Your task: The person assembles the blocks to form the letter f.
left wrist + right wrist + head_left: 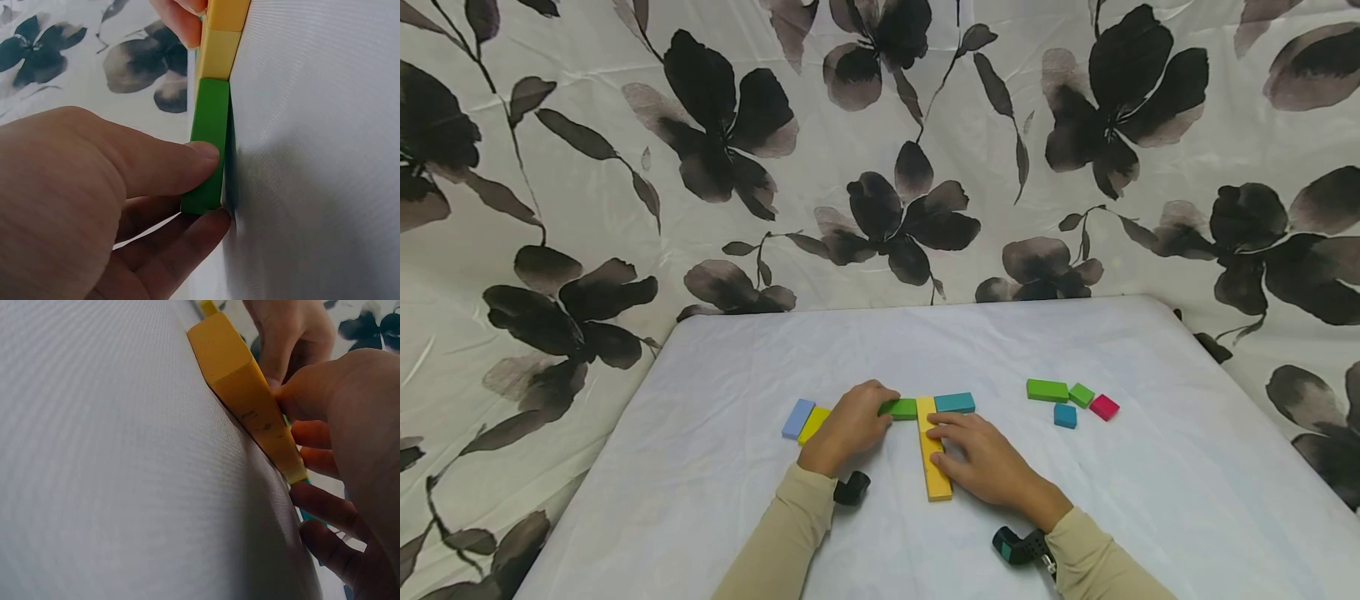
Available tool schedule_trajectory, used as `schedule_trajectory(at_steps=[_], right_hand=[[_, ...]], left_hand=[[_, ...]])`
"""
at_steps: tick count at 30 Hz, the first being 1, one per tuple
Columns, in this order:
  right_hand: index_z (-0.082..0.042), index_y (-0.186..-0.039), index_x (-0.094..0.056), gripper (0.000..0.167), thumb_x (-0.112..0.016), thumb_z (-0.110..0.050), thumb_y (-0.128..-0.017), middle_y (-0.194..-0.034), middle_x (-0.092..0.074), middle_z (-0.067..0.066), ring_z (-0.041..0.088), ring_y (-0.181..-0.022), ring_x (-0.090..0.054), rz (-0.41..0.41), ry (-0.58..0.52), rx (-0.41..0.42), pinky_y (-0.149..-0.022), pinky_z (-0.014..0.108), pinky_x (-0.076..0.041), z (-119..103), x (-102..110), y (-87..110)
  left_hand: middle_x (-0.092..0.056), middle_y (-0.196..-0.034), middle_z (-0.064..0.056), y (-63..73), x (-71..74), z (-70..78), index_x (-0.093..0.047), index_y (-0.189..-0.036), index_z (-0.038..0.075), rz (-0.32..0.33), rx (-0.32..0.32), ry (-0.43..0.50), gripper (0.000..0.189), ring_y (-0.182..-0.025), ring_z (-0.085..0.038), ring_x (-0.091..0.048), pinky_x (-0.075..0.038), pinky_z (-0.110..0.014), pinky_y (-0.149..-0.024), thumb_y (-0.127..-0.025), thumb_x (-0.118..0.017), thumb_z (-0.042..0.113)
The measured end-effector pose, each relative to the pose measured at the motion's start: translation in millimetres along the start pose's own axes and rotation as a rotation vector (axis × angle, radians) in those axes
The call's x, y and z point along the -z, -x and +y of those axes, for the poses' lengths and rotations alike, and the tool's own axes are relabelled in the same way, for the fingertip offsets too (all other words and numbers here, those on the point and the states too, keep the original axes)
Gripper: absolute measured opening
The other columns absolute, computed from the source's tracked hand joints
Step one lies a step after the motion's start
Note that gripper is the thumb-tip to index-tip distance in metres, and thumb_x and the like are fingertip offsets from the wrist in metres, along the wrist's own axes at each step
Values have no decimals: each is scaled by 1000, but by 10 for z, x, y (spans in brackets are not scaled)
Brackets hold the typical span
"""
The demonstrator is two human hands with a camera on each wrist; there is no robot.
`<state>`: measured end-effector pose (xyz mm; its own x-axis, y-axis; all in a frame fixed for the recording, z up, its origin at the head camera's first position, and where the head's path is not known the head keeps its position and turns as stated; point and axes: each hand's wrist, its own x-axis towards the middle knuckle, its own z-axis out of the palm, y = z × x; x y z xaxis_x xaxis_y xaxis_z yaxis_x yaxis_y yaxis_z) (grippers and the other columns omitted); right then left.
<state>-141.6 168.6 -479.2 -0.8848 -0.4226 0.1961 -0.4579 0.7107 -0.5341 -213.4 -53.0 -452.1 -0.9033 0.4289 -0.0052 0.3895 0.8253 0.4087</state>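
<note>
In the head view my left hand pinches a green block between thumb and fingers. The block's right end meets the upper left side of a long yellow-orange block. On this long block, which lies pointing toward me, my right hand rests its thumb and fingertips from the right. The right wrist view shows the thumb on the block and some fingers lower beside it. A teal block lies against the long block's upper right side. The left hand partly hides a yellow block.
A light blue block lies beside the yellow one at left. To the right are a green block, a small green block, a blue block and a red block. White cloth covers the table; floral fabric hangs behind.
</note>
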Motion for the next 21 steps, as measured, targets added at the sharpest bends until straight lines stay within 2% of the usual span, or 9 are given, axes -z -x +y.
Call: schedule_trajectory(at_steps=[6,13,21], right_hand=[[-19,-130,-68,36,-67,-34,-97,-145,-53,-7,21,-135,-46,0,-4,-3,-109,50,-38,9,-5,-3],[-19,-130,-68,37,-67,-34,-97,-145,-53,-7,20,-134,-47,2,-1,5,-109,48,-39,10,-14,-1],[-18,-130,-68,37,-68,-34,-97,-145,-53,-7,19,-134,-47,12,2,7,-109,47,-39,7,-10,8]], left_hand=[[-63,-124,-8,14,2,9,-67,-130,6,11,14,-1,37,-113,-21,-60,-48,-38,-101,-93,-72,9],[-60,-120,-6,52,-11,-19,-67,-129,7,34,3,21,36,-109,-18,-60,-50,-36,-97,-94,-71,12],[-60,-118,-5,45,-37,-14,-67,-129,7,45,-9,-3,36,-105,-16,-60,-50,-34,-96,-94,-71,13]])
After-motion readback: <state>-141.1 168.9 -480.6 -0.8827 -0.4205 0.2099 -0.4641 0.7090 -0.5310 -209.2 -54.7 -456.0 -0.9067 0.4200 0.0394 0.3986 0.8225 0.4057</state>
